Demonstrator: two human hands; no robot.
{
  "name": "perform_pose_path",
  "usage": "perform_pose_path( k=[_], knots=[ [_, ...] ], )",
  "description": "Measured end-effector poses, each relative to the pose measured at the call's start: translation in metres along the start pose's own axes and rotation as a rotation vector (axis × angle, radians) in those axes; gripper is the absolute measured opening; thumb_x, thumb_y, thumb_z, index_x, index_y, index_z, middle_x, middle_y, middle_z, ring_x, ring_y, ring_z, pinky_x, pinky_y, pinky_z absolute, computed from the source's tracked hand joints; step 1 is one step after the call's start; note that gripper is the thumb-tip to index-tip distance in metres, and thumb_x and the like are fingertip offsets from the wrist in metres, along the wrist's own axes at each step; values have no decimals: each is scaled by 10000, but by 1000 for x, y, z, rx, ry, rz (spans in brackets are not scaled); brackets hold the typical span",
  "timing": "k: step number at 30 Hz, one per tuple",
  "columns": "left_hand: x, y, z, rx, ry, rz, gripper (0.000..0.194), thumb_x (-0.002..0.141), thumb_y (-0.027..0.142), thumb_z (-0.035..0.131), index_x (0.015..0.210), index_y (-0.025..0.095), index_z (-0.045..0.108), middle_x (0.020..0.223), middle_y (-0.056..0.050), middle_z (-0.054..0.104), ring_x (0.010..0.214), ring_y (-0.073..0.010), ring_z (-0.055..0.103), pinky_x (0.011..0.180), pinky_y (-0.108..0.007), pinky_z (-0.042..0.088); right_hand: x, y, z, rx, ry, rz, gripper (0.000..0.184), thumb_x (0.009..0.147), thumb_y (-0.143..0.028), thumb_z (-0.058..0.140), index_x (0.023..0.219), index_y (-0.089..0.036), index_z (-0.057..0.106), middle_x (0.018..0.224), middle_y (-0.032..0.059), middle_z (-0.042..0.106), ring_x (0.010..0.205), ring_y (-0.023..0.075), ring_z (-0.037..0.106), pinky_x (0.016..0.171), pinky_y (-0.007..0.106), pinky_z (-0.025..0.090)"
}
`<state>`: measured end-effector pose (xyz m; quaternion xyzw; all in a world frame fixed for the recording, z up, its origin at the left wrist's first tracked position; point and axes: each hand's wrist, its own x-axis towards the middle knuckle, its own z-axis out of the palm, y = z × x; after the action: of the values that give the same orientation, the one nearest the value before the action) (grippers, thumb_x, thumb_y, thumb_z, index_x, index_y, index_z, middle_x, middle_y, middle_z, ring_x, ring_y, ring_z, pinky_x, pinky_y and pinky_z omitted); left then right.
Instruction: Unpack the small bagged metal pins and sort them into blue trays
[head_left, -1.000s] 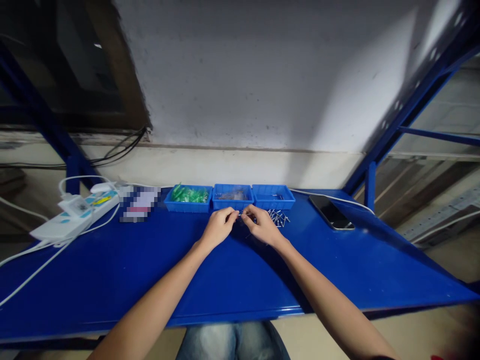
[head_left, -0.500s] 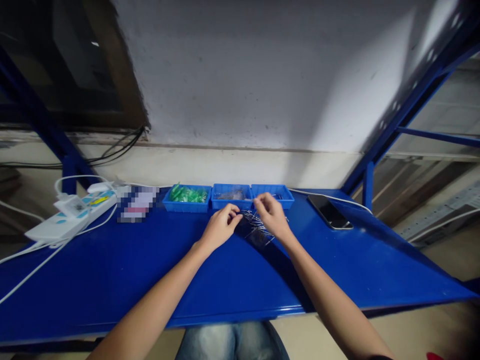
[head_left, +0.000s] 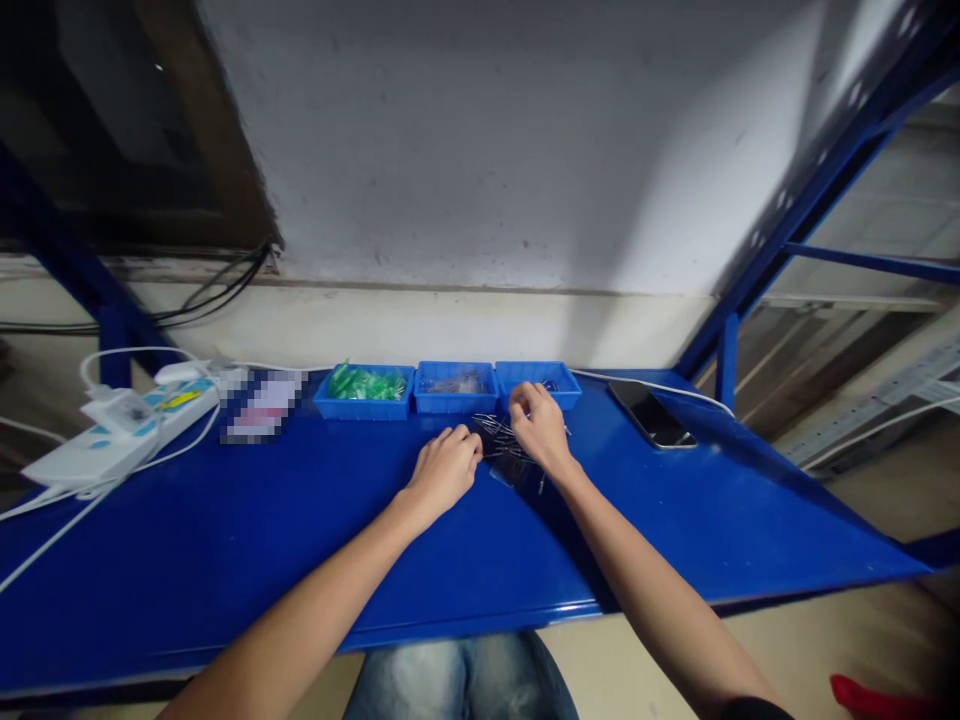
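A loose pile of thin silver metal pins (head_left: 496, 430) lies on the blue table, with a clear plastic bag (head_left: 517, 472) under part of it. My left hand (head_left: 448, 466) rests palm down at the pile's left edge. Its fingers are curled together, and their tips are hidden. Over the pile's right side, just in front of the right-hand blue bin (head_left: 559, 400), my right hand (head_left: 541, 428) is closed in a pinch. Whatever lies between its fingertips is too small to make out. A few pins show inside that bin, partly behind the right hand.
The middle blue bin (head_left: 454, 403) holds clear plastic bags; the left blue bin (head_left: 360, 408) holds green plastic pieces. A phone (head_left: 651, 413) lies to the right. At left are a white power strip (head_left: 112, 440) with cables and a blurred packet (head_left: 262, 405). A wall stands behind.
Both hands were together over the pile, then my right hand moved away to the right, toward the right-hand bin. My left hand has turned palm down and lowered to the pile's edge.
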<state>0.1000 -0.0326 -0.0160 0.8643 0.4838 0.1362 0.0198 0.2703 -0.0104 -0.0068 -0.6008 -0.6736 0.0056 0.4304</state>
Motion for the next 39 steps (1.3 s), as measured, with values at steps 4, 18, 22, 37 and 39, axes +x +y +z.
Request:
perform_pose_path(
  k=[4, 18, 22, 37, 39],
  knots=[
    [2, -5, -3, 83, -10, -3, 190, 832, 89, 400, 886, 178, 558, 970, -79, 583, 947, -223, 540, 771, -329, 439, -8, -13, 12, 63, -38, -20, 95, 734, -167, 403, 689, -212, 475, 749, 3, 448, 646, 153, 453, 649, 274, 367],
    [8, -17, 10, -189, 71, 159, 96, 825, 166, 505, 784, 192, 588, 875, -58, 571, 854, -219, 485, 765, -343, 418, -3, -8, 11, 133, -284, -26, 150, 821, -231, 457, 778, -184, 592, 704, 15, 590, 646, 142, 508, 613, 245, 343],
    [12, -26, 8, -323, 159, 107, 112, 855, 172, 472, 804, 191, 570, 852, -45, 603, 840, -206, 484, 780, -335, 412, -5, -13, 10, 138, -371, -93, 262, 888, -301, 410, 700, -190, 553, 660, 7, 581, 607, 131, 497, 591, 237, 315],
    [13, -27, -1, -424, 254, 55, 171, 886, 205, 401, 818, 193, 558, 850, -29, 634, 814, -180, 533, 810, -344, 396, -11, -21, 13, 326, -424, -46, 210, 877, -309, 396, 744, -191, 508, 628, -30, 524, 589, 120, 489, 578, 224, 342],
    [13, -28, 0, -402, 251, 44, 209, 899, 218, 372, 798, 195, 553, 841, -29, 630, 806, -184, 522, 792, -342, 396, -12, -23, 14, 322, -425, -57, 204, 877, -300, 395, 749, -193, 512, 634, -26, 529, 595, 123, 492, 582, 226, 343]
  ],
)
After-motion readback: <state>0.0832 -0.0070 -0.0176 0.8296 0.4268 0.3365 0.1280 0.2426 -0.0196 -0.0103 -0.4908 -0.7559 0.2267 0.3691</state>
